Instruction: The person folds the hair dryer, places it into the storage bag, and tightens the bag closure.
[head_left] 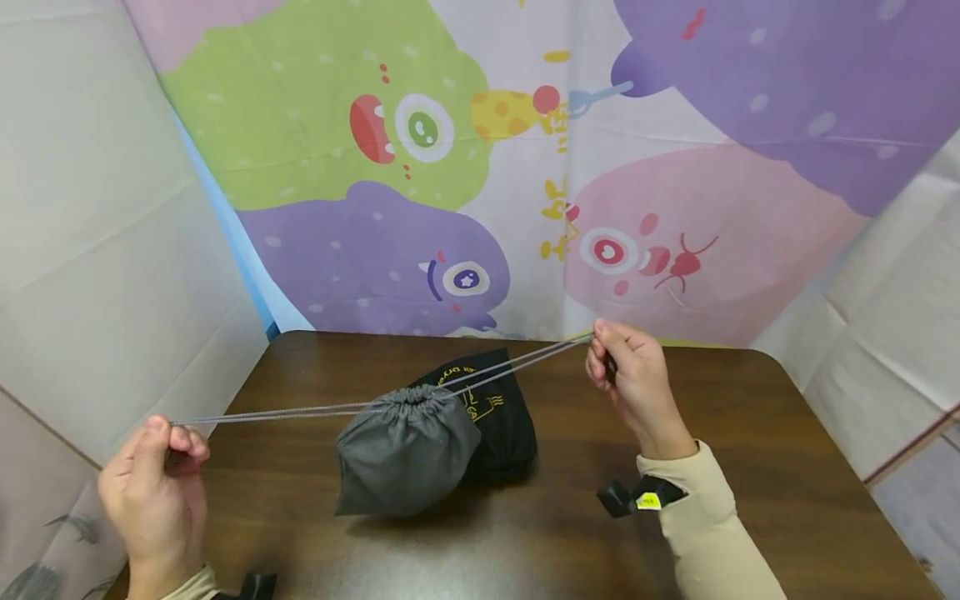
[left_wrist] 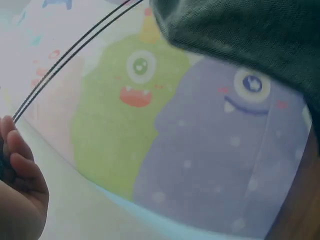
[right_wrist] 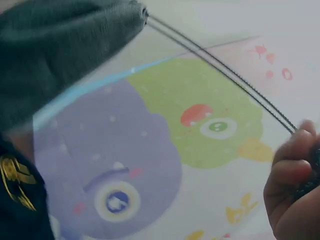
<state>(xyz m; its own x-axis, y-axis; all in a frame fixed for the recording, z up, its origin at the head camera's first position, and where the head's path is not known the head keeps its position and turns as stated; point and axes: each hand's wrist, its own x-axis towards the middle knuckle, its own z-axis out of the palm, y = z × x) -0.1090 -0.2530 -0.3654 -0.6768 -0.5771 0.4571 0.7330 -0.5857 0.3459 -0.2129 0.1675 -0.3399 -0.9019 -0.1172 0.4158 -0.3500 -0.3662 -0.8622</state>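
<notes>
A grey drawstring bag [head_left: 408,458] hangs between my hands with its mouth gathered tight in pleats. Its grey cords [head_left: 277,413] stretch taut out to both sides. At the left, my left hand [head_left: 157,492] pinches one pair of cord ends between thumb and forefinger. My right hand [head_left: 633,375], higher up at the right, grips the other pair. In the right wrist view the cords [right_wrist: 220,70] run from the bag's mouth to the curled fingers. Behind the grey bag lies a black bag [head_left: 517,425] with yellow print, partly hidden.
Both bags are over a dark brown wooden table [head_left: 712,500] with rounded far corners. A cartoon-printed curtain [head_left: 315,267] stands behind it, and pale cloth walls [head_left: 97,208] close in the sides. A black strap [head_left: 660,492] sits on the right wrist.
</notes>
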